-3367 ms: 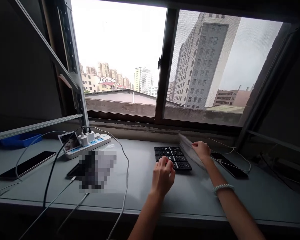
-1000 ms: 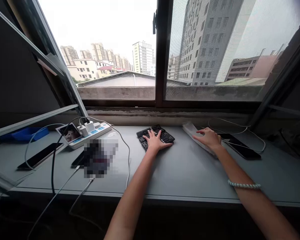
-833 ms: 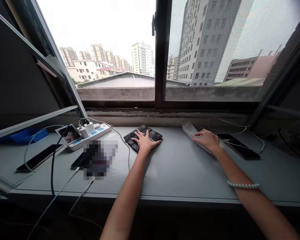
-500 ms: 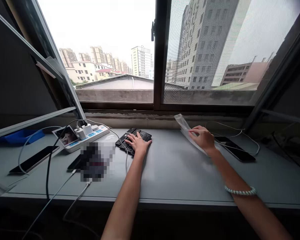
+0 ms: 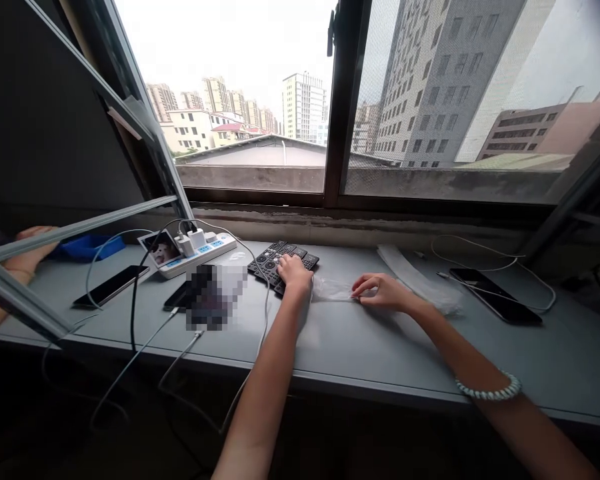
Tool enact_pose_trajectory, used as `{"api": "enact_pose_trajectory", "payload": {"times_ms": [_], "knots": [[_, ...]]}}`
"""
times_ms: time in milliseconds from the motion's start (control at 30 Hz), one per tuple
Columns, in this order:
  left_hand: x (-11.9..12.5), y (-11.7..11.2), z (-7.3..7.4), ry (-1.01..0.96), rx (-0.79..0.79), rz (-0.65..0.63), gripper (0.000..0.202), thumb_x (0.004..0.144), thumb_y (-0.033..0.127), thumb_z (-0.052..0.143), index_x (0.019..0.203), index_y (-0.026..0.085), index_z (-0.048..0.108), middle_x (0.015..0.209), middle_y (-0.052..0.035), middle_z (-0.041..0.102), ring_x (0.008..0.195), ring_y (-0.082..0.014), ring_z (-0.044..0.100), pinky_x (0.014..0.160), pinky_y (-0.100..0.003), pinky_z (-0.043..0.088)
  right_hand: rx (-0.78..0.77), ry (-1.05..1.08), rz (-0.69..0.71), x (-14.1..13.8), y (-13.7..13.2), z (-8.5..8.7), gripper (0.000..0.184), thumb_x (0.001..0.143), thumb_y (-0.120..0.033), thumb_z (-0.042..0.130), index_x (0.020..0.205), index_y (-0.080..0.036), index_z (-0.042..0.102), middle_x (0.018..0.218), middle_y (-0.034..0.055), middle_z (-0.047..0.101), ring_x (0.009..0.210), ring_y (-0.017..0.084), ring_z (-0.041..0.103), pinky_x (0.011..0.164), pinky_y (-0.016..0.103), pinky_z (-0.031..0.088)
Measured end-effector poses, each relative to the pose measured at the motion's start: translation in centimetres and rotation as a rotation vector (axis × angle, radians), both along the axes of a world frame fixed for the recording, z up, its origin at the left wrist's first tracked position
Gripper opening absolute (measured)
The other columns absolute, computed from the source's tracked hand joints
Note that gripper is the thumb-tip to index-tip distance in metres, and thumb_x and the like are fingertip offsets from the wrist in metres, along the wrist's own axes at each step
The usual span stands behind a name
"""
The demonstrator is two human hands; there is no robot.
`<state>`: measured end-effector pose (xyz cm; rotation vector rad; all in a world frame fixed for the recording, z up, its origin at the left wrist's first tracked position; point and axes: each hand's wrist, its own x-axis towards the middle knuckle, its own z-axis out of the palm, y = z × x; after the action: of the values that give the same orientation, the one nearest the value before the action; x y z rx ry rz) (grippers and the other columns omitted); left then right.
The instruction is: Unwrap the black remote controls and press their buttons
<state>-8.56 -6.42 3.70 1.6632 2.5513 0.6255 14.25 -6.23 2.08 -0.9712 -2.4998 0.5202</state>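
Observation:
Several black remote controls (image 5: 270, 261) lie side by side on the grey table, left of centre. On their right part is my left hand (image 5: 295, 272), its fingers drawn together and bent over one remote control; the fingertips are partly hidden. A clear plastic bag (image 5: 333, 291) stretches flat between my hands, its left end close against my left thumb. My right hand (image 5: 383, 292) pinches the right end of this bag between thumb and fingers. Behind my right hand lies a stack of clear plastic bags (image 5: 414, 279).
A power strip (image 5: 200, 257) with plugs, a photo card (image 5: 161, 249) and a blue tray (image 5: 93, 247) stand at the left. Phones (image 5: 113, 287) (image 5: 497, 297) and loose cables lie on both sides. Another person's hand (image 5: 35, 233) is behind the metal frame (image 5: 85, 247).
My right hand has moved left and down, with a single bag now drawn towards the remotes. My left fingers, spread before, are now bent together. Another person's hand has appeared at the left.

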Motion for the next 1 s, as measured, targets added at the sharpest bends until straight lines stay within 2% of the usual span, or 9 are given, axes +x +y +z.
{"api": "enact_pose_trajectory", "payload": {"times_ms": [167,267,333,400,500,600,733,867,1000], "knots": [[-0.4,0.0,0.7,-0.117,0.027,0.005,0.038,0.063,0.027,0.068,0.098,0.016,0.057,0.11,-0.0125,0.054,0.109,-0.0256,0.047,0.09,-0.032,0.036,-0.085,0.026,0.052,-0.4,-0.3,0.1,0.02,0.069,-0.022,0.059,0.08,-0.029,0.074,0.097,0.0005,0.065,0.083,0.018,0.06,0.075,0.027,0.046],[-0.3,-0.2,1.5,-0.107,0.204,-0.004,0.035,0.068,0.023,0.062,0.102,0.017,0.056,0.107,-0.0108,0.055,0.105,-0.0243,0.049,0.089,-0.034,0.036,-0.144,0.103,0.043,-0.8,-0.5,0.0,0.021,0.071,-0.032,0.062,0.089,-0.027,0.072,0.098,0.0028,0.065,0.087,0.019,0.06,0.076,0.027,0.047],[0.4,-0.4,2.0,-0.047,0.377,-0.065,0.034,0.071,0.022,0.06,0.104,0.018,0.055,0.107,-0.0093,0.054,0.105,-0.0243,0.048,0.09,-0.035,0.035,-0.232,0.217,-0.008,-1.1,-0.3,-0.1,0.039,0.074,-0.042,0.061,0.108,-0.023,0.065,0.1,0.0056,0.065,0.087,0.019,0.061,0.075,0.028,0.049],[1.5,-0.6,2.4,0.012,0.501,-0.235,0.035,0.071,0.02,0.061,0.106,0.02,0.055,0.107,-0.0074,0.054,0.104,-0.0233,0.047,0.09,-0.035,0.035,-0.343,0.39,-0.106,-1.2,0.0,0.2,0.058,0.078,-0.049,0.055,0.127,-0.019,0.05,0.1,0.0089,0.064,0.084,0.019,0.063,0.07,0.028,0.051],[3.2,-0.7,2.2,0.054,0.483,-0.643,0.038,0.07,0.021,0.065,0.107,0.024,0.056,0.107,-0.0035,0.054,0.102,-0.0205,0.048,0.09,-0.032,0.035,-0.489,0.663,-0.239,-0.8,0.4,1.0,0.067,0.082,-0.055,0.046,0.136,-0.017,0.034,0.099,0.0111,0.064,0.075,0.018,0.066,0.057,0.027,0.053],[4.7,-0.7,1.5,0.059,0.393,-0.878,0.041,0.071,0.023,0.067,0.11,0.025,0.055,0.106,-0.0023,0.054,0.102,-0.0191,0.048,0.09,-0.03,0.036,-0.543,0.782,-0.277,-0.3,0.6,1.7,0.061,0.076,-0.055,0.055,0.125,-0.02,0.046,0.096,0.0088,0.064,0.061,0.018,0.066,0.044,0.025,0.052],[5.9,-1.1,1.0,0.084,0.406,-0.911,0.042,0.076,0.024,0.063,0.116,0.025,0.052,0.109,-0.0031,0.053,0.104,-0.0191,0.047,0.092,-0.03,0.034,-0.489,0.788,-0.265,-0.1,0.4,2.0,0.047,0.063,-0.047,0.072,0.098,-0.017,0.063,0.077,0.0051,0.066,0.055,0.016,0.064,0.038,0.022,0.05],[7.1,-2.1,1.2,0.1,0.559,-0.825,0.038,0.084,0.027,0.052,0.121,0.023,0.047,0.119,-0.0055,0.048,0.114,-0.0181,0.04,0.097,-0.029,0.029,-0.359,0.925,-0.273,0.1,0.5,2.7,0.049,0.063,-0.048,0.071,0.101,-0.018,0.064,0.081,0.0049,0.067,0.059,0.017,0.065,0.043,0.024,0.053],[8.7,-2.9,0.7,0.128,0.561,-0.833,0.042,0.084,0.043,0.047,0.12,0.021,0.047,0.122,-0.009,0.046,0.116,-0.0213,0.038,0.098,-0.032,0.028,-0.176,1.062,-0.467,0.8,1.1,3.2,0.051,0.065,-0.049,0.067,0.104,-0.018,0.064,0.084,0.0058,0.067,0.061,0.019,0.066,0.042,0.025,0.053]]}}
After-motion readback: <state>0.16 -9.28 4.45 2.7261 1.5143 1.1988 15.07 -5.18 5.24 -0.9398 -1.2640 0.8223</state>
